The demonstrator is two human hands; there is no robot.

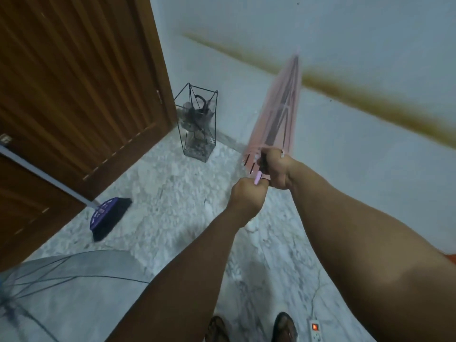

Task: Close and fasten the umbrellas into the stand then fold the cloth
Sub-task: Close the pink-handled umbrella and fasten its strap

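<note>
A translucent pink umbrella [276, 112] points up and away from me, its canopy collapsed and blurred by motion. My right hand [277, 169] grips the gathered lower end of the canopy and shaft. My left hand [246, 196] grips the pink handle just below. A black wire umbrella stand [197, 122] stands in the corner by the door, with a folded dark umbrella inside. An open, see-through bluish umbrella [61, 287] lies on the floor at lower left. No cloth is in view.
A wooden door [74, 82] fills the left side. A purple broom [108, 215] leans on it with its head on the marble floor. A power strip [315, 330] with a lit switch lies near my feet. The wall runs along the right.
</note>
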